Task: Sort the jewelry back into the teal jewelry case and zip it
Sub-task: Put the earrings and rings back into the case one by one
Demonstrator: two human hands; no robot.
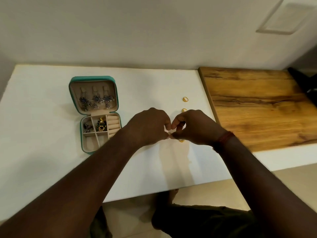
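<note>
Teal case [93,78] open, 3 dark earrings [96,99] hanging inside; L hand [149,126], R hand [194,126] fingers pinching tiny item [169,134], unclear.

Surface is a plain white rectangular tabletop [51,103] pushed up against an off-white painted wall [137,31]. A big glossy brown wooden board with dark grain streaks [257,103] lies on its right end. Some black object [301,83] overlaps the board's far corner, can't tell what. Beige floor tiles [214,191] down below.
</note>
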